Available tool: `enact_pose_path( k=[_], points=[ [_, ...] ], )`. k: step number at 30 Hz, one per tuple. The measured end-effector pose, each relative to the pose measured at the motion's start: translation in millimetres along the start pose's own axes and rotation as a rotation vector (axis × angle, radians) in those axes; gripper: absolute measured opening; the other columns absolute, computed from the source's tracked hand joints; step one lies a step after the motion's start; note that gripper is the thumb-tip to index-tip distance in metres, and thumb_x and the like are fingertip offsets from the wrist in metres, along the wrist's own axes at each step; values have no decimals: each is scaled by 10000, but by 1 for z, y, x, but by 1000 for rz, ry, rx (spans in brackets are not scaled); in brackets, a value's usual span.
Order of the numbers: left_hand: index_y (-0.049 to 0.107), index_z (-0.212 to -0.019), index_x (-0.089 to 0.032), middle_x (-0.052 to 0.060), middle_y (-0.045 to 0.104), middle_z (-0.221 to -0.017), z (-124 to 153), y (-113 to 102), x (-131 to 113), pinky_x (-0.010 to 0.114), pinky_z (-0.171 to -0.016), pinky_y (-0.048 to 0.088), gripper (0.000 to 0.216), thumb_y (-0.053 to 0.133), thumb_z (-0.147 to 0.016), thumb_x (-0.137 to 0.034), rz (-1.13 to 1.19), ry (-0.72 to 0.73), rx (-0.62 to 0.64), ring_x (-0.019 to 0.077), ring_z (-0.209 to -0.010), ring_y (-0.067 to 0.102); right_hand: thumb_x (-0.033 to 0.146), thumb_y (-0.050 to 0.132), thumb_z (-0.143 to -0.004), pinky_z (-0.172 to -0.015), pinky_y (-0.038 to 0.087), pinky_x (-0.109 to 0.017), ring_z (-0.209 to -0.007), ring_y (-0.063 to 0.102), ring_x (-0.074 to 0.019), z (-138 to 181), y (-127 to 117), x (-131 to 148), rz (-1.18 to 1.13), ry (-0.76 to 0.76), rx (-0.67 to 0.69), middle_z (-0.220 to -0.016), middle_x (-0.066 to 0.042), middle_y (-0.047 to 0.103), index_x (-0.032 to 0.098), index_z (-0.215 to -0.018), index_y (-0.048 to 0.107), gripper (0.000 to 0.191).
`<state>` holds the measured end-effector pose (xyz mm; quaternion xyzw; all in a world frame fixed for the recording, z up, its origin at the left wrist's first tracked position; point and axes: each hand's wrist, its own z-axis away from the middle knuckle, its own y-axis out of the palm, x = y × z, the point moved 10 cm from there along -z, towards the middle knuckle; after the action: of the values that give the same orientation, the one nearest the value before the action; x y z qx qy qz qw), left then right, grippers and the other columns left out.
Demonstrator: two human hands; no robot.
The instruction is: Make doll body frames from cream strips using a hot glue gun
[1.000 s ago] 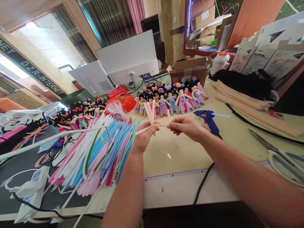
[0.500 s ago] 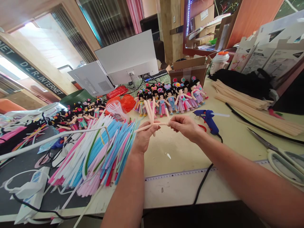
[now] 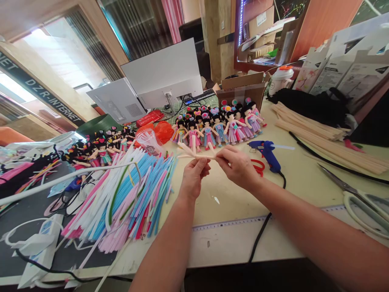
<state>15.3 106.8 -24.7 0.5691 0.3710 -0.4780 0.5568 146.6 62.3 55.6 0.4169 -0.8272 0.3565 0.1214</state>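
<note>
Between my two hands is a cream figure of bent pipe cleaners [image 3: 204, 156], its short fuzzy arms sticking out to the left and upward. My left hand [image 3: 194, 174] pinches it from below with thumb and fingers. My right hand [image 3: 235, 164] grips its right end between thumb and forefinger. Just beyond stand several finished pipe-cleaner dolls [image 3: 217, 129] in coloured skirts with black hair. To the left of my left hand lies a large heap of coloured pipe cleaners [image 3: 121, 194].
A blue glue gun [image 3: 269, 156] lies right of my right hand, near red-handled scissors [image 3: 259, 167]. Large scissors [image 3: 352, 194] lie at the right edge, below bundles of cream pipe cleaners [image 3: 328, 142]. A ruler strip [image 3: 225, 223] runs along the front. A monitor [image 3: 164, 69] stands behind.
My left hand has shifted right, closer to my right hand, and turned. The figure's upright arms now lean lower and to the left. More of the red scissors shows.
</note>
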Motion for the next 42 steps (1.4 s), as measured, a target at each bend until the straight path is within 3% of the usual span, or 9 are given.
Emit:
enact_pose_path(
  k=[3,12,19,29,42],
  points=[
    [624,-705,-152,-27,582,-592,1,5,8,201,-514,348,429,825,-526,-485,136,-40,-16,51,-500,481,222,456,-917,-658,410,-276,-713,524,-160,3,7,7,30,-59,31,-739,-48,565,202,-726,561,219],
    [530,-645,-165,-42,570,-556,1,1,12,194,-501,346,417,841,-523,-416,155,-49,-54,49,-485,473,245,451,-927,-674,396,-281,-729,514,-162,6,16,10,29,-87,83,-740,-47,559,198,-714,564,245],
    [581,-660,-159,-37,585,-608,-2,-1,5,219,-586,396,356,835,-510,-358,125,27,-69,67,-573,523,298,530,-875,-622,361,-275,-654,495,-142,5,22,-15,-121,222,141,-692,-22,557,192,-685,571,221],
    [660,-738,-161,9,632,-687,-2,-1,-8,278,-668,457,304,760,-621,-423,-85,182,-40,116,-648,558,467,595,-767,-534,327,-263,-567,417,-110,20,48,-47,-551,638,238,-595,27,494,174,-679,581,306],
    [696,-768,-169,24,669,-676,3,3,-22,295,-631,469,232,743,-673,-376,-176,319,-12,144,-648,591,428,681,-634,-524,327,-255,-540,414,-90,25,54,-47,-837,790,213,-592,26,524,181,-640,550,279]
  ],
)
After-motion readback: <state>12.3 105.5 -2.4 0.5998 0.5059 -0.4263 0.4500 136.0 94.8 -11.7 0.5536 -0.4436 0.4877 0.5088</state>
